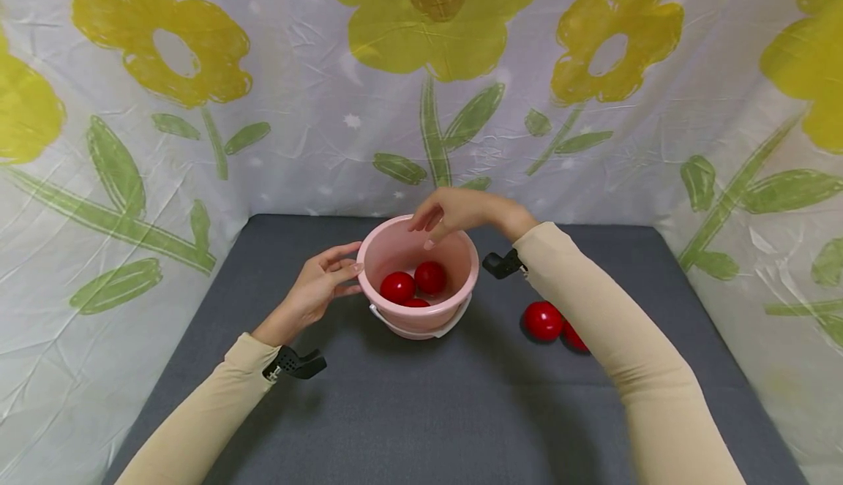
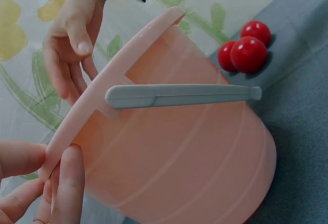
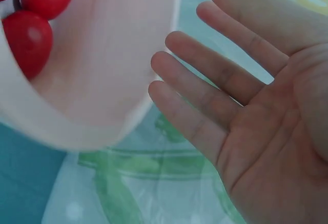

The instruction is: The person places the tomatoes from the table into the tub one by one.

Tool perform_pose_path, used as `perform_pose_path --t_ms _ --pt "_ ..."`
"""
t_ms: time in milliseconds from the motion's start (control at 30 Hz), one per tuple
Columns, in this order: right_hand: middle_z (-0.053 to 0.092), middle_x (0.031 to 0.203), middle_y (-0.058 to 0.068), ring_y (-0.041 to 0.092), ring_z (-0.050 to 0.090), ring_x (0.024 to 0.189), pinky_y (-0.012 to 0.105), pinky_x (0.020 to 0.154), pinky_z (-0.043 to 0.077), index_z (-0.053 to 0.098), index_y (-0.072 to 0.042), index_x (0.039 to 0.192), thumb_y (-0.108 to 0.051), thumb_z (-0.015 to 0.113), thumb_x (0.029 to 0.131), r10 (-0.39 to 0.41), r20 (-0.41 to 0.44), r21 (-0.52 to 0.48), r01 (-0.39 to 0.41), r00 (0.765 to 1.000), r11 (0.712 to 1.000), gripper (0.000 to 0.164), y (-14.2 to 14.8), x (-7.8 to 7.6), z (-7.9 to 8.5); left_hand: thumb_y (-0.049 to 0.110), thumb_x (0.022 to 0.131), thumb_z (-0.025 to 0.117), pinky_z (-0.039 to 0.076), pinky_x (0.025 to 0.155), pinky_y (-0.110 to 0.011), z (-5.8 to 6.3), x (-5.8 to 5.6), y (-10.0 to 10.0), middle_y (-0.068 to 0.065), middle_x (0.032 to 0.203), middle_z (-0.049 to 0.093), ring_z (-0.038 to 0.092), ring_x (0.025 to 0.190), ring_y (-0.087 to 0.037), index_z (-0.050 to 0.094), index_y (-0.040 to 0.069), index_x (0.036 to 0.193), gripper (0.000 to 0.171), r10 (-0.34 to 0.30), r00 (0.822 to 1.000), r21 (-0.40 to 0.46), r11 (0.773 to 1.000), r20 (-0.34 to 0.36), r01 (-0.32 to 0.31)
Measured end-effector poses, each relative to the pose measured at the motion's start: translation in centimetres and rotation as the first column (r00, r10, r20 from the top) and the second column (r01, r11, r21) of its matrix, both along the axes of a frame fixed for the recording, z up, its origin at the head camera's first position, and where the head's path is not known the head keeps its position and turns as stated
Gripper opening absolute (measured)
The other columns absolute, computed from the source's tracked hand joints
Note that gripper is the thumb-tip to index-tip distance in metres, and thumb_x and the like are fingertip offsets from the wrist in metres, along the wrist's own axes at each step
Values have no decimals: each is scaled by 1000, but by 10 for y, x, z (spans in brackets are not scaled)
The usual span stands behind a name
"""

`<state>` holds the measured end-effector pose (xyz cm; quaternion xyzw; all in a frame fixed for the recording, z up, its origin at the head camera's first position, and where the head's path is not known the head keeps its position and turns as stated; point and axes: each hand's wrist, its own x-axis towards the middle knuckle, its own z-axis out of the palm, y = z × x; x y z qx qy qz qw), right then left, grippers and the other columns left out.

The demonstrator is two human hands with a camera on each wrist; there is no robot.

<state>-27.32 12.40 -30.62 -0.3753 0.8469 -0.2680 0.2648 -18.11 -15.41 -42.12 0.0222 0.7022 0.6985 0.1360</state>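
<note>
A pink bucket point(image 1: 421, 311) with a pale handle point(image 2: 184, 96) stands upright on the dark cloth. Inside it lie three shiny red balls point(image 1: 431, 277). My left hand point(image 1: 315, 287) pinches the bucket's rim on its left side, thumb and fingers on either face of the rim in the left wrist view. Over the bucket's far right rim hovers my right hand point(image 1: 454, 213), holding nothing. Its fingers point(image 3: 200, 88) are spread and relaxed in the right wrist view.
More red balls point(image 1: 543, 322) lie on the cloth to the right of the bucket, partly hidden by the right sleeve point(image 1: 593, 317). A dark grey cloth point(image 1: 421, 412) covers the table. A flower-printed curtain point(image 1: 296, 104) closes off the back and both sides.
</note>
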Motion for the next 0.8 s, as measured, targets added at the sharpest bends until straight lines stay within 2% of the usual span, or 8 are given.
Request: perform_pose_path --t_ms 100,233,367,467,600,800 --pt "68 128 9 25 65 117 38 100 55 69 -12 125 -11 73 87 -14 -28 -20 13 1000 1000 38 13 1 5 11 96 64 62 77 -26 0 0 1 1 103 68 70 86 -5 44 6 148 56 4 1000 -2 1000 -1 -4" --pt "66 131 11 31 63 121 41 102 54 68 -11 127 -11 72 88 -48 -35 -58 46 998 997 39 33 5 13 9 96 64 62 76 -27 1 1 2 -1 104 67 70 86 -5 46 8 146 54 18 1000 3 1000 5 -18" --pt "64 134 11 32 61 124 42 101 55 66 -10 130 -12 76 86 -122 -12 -79 121 992 990 44 56 12 20 8 95 64 62 76 -27 2 2 2 1 101 68 70 86 -5 46 7 146 54 20 1000 11 1000 4 -20" --pt "64 134 9 29 60 124 41 99 56 66 -12 130 -15 78 85 -175 -5 -71 175 984 982 47 75 17 19 7 96 63 62 76 -27 2 2 2 3 100 68 70 86 -4 45 6 146 53 19 1000 9 1000 2 -19" --pt "64 135 10 28 61 126 41 99 56 66 -13 130 -19 79 84 -225 -2 -53 225 974 973 49 101 24 10 7 96 63 62 77 -27 0 1 2 2 100 68 70 86 -5 46 7 146 53 21 1000 6 1000 1 -21" --pt "61 139 13 31 60 126 40 96 57 64 -14 133 -26 79 84 -249 19 -46 249 968 967 53 136 36 -20 8 95 64 62 76 -27 0 1 1 2 100 68 70 86 -4 45 6 147 55 17 1000 13 1000 -8 -17"
